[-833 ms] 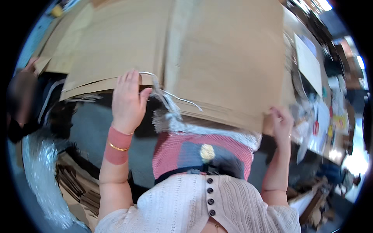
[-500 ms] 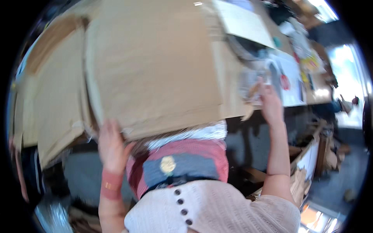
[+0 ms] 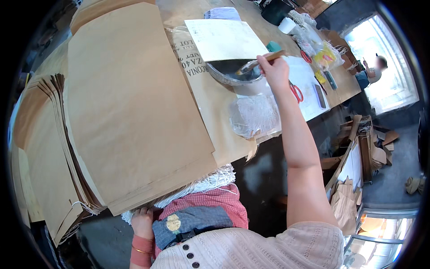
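My right hand (image 3: 274, 74) grips the wooden handle of a brush (image 3: 249, 66), its bristle end over the metal bowl (image 3: 228, 80). A white board (image 3: 224, 39) covers the bowl's far part. My left hand (image 3: 143, 220) is low at the table's front edge, its fingers curled against a bundle of white strings (image 3: 219, 177) lying at my lap. Just above it is the front edge of a stack of large brown paper bags (image 3: 134, 98). More brown bags (image 3: 47, 130), with strings at their near end, stand at the left.
Beside the bowl lies a clear plastic-wrapped packet (image 3: 253, 115). Red-handled scissors (image 3: 296, 92) and a dark phone-like object (image 3: 319, 96) rest on white sheets. Plastic bags (image 3: 324, 57) lie farther right. A person (image 3: 374, 71) is near the bright window. Flattened cardboard (image 3: 354, 166) leans at right.
My right hand has moved from beside the plastic packet to over the bowl, with the brush now plain in it. My left hand has dropped from the bag stack's edge to the strings.
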Demonstrator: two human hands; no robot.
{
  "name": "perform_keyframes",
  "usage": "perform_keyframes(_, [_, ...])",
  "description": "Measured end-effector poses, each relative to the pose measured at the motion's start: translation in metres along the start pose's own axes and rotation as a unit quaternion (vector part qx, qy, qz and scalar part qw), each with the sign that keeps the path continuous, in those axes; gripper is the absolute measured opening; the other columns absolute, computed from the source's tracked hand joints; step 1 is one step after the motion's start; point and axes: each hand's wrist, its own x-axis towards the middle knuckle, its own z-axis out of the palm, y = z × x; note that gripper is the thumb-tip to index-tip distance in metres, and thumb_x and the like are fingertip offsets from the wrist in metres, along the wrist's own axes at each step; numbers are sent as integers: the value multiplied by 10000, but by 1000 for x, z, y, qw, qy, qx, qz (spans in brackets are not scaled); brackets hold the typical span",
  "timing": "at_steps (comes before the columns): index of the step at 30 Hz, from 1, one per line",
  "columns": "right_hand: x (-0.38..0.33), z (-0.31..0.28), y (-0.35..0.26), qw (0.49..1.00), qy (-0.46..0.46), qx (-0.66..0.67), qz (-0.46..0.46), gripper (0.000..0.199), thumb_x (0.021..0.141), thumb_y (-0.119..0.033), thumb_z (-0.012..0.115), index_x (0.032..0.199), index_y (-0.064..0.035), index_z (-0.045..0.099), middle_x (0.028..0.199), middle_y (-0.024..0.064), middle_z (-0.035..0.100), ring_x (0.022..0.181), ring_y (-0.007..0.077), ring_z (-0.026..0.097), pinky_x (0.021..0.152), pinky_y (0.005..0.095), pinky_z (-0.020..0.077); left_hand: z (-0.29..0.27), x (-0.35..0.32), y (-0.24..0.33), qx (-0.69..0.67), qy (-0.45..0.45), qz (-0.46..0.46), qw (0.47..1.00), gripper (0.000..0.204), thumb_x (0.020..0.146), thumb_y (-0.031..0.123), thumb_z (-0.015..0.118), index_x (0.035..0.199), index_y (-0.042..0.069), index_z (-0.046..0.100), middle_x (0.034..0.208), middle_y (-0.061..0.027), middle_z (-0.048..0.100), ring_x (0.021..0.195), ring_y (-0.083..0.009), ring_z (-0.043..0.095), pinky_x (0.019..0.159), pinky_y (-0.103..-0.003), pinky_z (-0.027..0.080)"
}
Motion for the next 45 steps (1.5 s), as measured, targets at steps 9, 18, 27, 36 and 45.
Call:
perform_keyframes(9, [4, 7, -18, 997, 19, -73, 15, 391, 801, -330, 694, 753, 48, 607, 630, 152, 646, 578, 275, 651, 566, 354, 508, -27, -4, -1, -108, 58, -21, 992, 59, 659, 56, 588, 705, 49, 624, 773, -89, 592, 738, -288, 568, 627, -400, 465])
perform_keyframes(18, [27, 12, 3, 983, 9, -186, -3, 456, 807, -347, 656, 964, 69, 556, 845, 263, 647, 799, 361, 658, 731, 423, 523, -18, -13, 15, -376, 12, -139, 916, 126, 838, 106, 570, 920, 18, 530, 775, -156, 567, 714, -241, 518, 669, -357, 441])
perform_keyframes(27, [14, -2, -36, 922, -38, -355, -146, 238, 787, -241, 656, 844, -11, 655, 802, 144, 630, 716, 242, 610, 631, 358, 494, -68, -28, 2, -181, 83, -48, 979, 58, 792, 49, 571, 845, 46, 593, 742, -112, 556, 664, -306, 553, 574, -406, 428])
perform_keyframes(36, [-235, 58, -172, 931, -234, 229, -162, 187, 764, -44, 700, 945, -7, 670, 827, 81, 648, 653, 135, 588, 579, 253, 465, -116, -23, -7, -28, 124, -123, 984, 97, 687, 48, 592, 776, 21, 567, 1099, -144, 618, 732, -218, 551, 602, -322, 460])
perform_keyframes(45, [-249, 133, -202, 829, -382, 148, -381, 185, 735, -37, 730, 904, -18, 659, 717, 82, 610, 566, 203, 542, 513, 289, 425, -103, 21, -14, -66, 101, -109, 987, 85, 680, 18, 559, 763, 13, 541, 1285, -178, 526, 831, -248, 543, 670, -327, 472])
